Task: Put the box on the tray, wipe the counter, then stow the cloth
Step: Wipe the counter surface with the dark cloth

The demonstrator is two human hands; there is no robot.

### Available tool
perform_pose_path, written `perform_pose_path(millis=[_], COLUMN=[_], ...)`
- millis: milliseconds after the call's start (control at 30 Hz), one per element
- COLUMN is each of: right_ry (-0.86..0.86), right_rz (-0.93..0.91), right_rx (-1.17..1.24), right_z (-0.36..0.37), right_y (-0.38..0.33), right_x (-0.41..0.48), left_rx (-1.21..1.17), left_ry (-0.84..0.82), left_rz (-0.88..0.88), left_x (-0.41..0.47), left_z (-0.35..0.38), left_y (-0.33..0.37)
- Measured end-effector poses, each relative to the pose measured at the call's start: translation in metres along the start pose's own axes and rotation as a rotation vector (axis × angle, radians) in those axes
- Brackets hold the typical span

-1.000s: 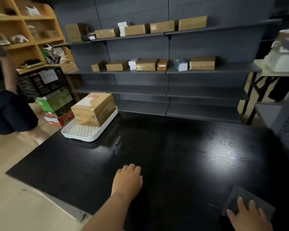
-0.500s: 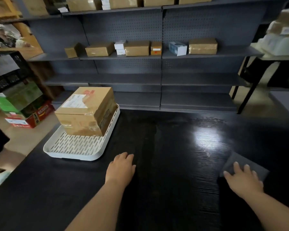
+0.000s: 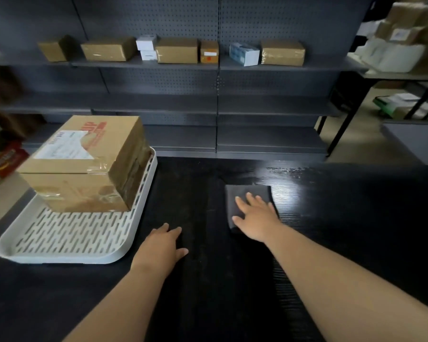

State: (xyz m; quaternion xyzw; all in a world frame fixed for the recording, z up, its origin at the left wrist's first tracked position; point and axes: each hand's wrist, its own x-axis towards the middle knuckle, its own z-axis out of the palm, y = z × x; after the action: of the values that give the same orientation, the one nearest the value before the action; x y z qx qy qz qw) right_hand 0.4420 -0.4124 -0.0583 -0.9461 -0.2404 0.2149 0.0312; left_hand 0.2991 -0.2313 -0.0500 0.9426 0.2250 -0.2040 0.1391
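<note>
A taped cardboard box (image 3: 84, 166) with a white label stands on the far half of a white slotted tray (image 3: 67, 243) at the left of the black counter (image 3: 344, 230). My right hand (image 3: 256, 217) lies flat with spread fingers on a folded dark grey cloth (image 3: 247, 192) near the counter's middle, pressing it to the surface. My left hand (image 3: 162, 245) rests palm down on the bare counter just right of the tray's near corner, holding nothing.
Dark metal shelving (image 3: 218, 104) stands right behind the counter, with several small cartons (image 3: 177, 50) on one shelf. A table (image 3: 393, 75) with white items stands at the right. Colourful boxes (image 3: 0, 161) sit on the floor at the left.
My right hand has slid the cloth leftward and away from me, from the counter's right side to its middle. The view has moved closer to the tray. My left hand has stayed flat.
</note>
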Motion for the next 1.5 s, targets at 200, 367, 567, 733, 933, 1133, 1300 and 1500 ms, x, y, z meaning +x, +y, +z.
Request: perform_pose_path(millis=[200,367,567,733,933,1133,1300,1500], right_ry=[0.013,-0.046,0.038,0.010,0.012,0.028,0.022,-0.056], right_rz=[0.119,0.430,0.233,-0.158,-0.244,0.216,0.073,-0.355], right_rx=[0.009,-0.026,0.000,-0.084,-0.112,0.011,0.027,-0.090], right_z=[0.003,-0.023,-0.022,-0.011,-0.016,-0.052,-0.041,-0.022], right_y=[0.095,0.155,0.044,-0.064,0.000,0.039,-0.053,-0.117], right_x=[-0.045,-0.029,0.053,0.065,0.049,0.100,0.128,0.106], left_rx=[0.032,0.080,0.121,0.143,0.125,0.131,0.157,0.186], left_ry=[-0.020,-0.055,-0.108,-0.120,-0.141,-0.193,-0.218,-0.208], left_rz=[0.021,0.034,0.022,0.022,0.017,0.006,-0.010,-0.023], left_x=[-0.003,0.000,0.007,0.007,0.006,0.009,0.011,0.015], left_z=[-0.002,-0.004,-0.004,-0.004,-0.003,-0.009,-0.010,-0.007], left_y=[0.002,0.003,0.003,0.004,0.005,0.007,0.008,0.008])
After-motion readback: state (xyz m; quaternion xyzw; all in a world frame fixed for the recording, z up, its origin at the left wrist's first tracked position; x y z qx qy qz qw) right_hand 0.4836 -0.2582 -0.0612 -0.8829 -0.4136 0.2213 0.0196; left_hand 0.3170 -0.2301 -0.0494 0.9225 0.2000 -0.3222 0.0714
